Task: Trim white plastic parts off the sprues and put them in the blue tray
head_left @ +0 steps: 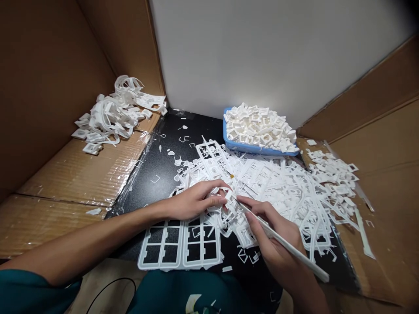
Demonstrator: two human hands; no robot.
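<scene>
My left hand (193,200) pinches a small white plastic frame piece (231,197) between thumb and fingers. My right hand (278,237) is closed around a long, flat white stick-like tool (309,264). The tool's far tip touches or nearly touches the held piece; its exact contact is too small to tell. Beneath both hands spreads a heap of white plastic scraps and frames (271,183). A large white grid-like frame (160,264) lies flat below my left hand, near the table's front edge.
A blue tray (262,150) heaped with small white square pieces stands at the back. More white pieces (340,183) lie on cardboard at the right. At the left, cardboard carries another pile of white strips and frames (113,113). Cardboard walls and a white panel surround the black tabletop (144,179).
</scene>
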